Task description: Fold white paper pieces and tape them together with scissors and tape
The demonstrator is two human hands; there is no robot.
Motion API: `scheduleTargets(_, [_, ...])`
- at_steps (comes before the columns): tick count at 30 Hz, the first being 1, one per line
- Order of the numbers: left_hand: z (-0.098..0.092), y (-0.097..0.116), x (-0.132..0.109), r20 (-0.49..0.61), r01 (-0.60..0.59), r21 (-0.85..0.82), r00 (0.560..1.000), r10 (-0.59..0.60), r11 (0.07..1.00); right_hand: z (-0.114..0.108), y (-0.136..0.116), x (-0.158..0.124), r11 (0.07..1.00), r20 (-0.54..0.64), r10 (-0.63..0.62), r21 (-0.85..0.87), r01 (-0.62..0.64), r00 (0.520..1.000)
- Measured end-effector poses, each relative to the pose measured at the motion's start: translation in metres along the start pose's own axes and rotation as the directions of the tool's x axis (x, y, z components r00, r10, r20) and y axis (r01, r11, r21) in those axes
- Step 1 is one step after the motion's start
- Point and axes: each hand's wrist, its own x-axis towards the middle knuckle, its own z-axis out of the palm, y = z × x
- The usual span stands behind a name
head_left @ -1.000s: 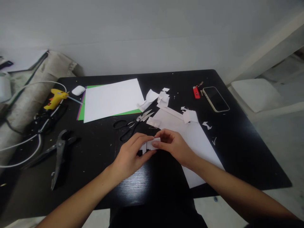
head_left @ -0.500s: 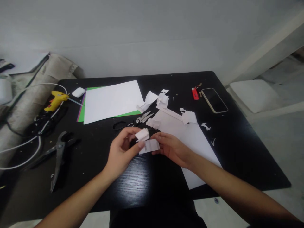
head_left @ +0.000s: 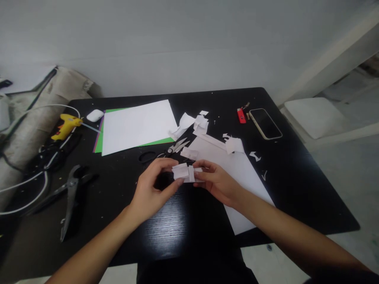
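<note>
Above the front middle of the black table, a small piece of folded white paper (head_left: 181, 172) is held between both hands. My left hand (head_left: 155, 182) pinches its left end, thumb below and fingers above. On its right end my right hand (head_left: 215, 180) closes, thumb in front and the other fingers partly behind. Just beyond the hands lie black-handled scissors (head_left: 173, 150), blades parted, and a small paper scrap (head_left: 189, 153). A large white sheet (head_left: 244, 185) lies partly under my right forearm.
White paper (head_left: 137, 126) lies over green and purple sheets. A yellow glue gun (head_left: 65, 126), a white case (head_left: 95, 115) and pliers (head_left: 71, 189) are at left. Crumpled scraps (head_left: 201, 124) lie beyond the scissors. A red lighter (head_left: 241, 115) and a phone (head_left: 265, 124) are at right.
The folded paper has turned flatter and more level between the hands. My right hand has closed onto its right end, and the fingers of both hands have shifted slightly.
</note>
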Motion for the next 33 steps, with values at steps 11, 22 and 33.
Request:
scheduleTargets(11, [-0.0005, -0.0018, -0.0023, 0.094, -0.006, 0.040, 0.996, 0.003, 0.999, 0.0021, -0.0012, -0.0028, 0.997, 0.013, -0.052, -0.049, 0.052, 0.999])
scheduleTargets(22, [0.0010, -0.0004, -0.0025, 0.076, -0.119, 0.090, 0.991, 0.112, 0.989, 0.0035, 0.0020, -0.0073, 0.933, 0.028, -0.189, -0.306, 0.189, 0.982])
scheduleTargets(33, [0.0016, 0.0074, 0.0007, 0.126, 0.213, -0.349, 0.976, -0.179, 0.913, 0.0051, 0.0004, -0.0091, 0.932, -0.003, -0.188, -0.317, 0.177, 0.982])
